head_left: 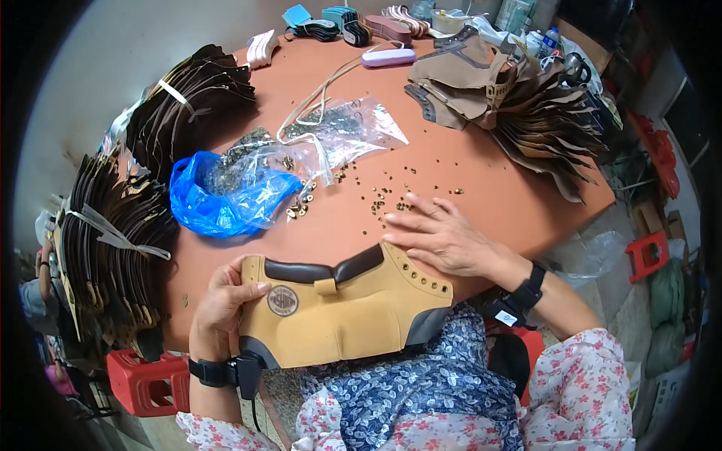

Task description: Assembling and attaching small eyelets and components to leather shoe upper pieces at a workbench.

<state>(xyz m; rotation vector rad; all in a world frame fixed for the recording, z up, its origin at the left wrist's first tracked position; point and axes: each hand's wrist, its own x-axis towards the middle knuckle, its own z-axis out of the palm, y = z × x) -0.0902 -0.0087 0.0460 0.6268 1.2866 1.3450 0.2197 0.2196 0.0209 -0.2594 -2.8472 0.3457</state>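
Note:
A tan shoe upper (342, 323) with a dark brown padded collar, grey corner patches and a round badge lies across the table's near edge. My left hand (226, 297) pinches its left end, thumb on top beside the badge. A row of brass-coloured eyelets runs along the upper's right flap. Just beyond that flap, my right hand (436, 237) rests palm down on the table with fingers stretched out. Its fingertips are at small loose brass eyelets (380, 204) scattered over the tabletop. Whether a small piece lies under those fingers is hidden.
A blue plastic bag (203, 203) and a clear bag (353, 131) of small metal pieces lie left of centre. Tied stacks of dark uppers (113, 240) line the left edge. Brown uppers (519, 113) are piled at the right. A lilac case (388, 57) sits toward the back.

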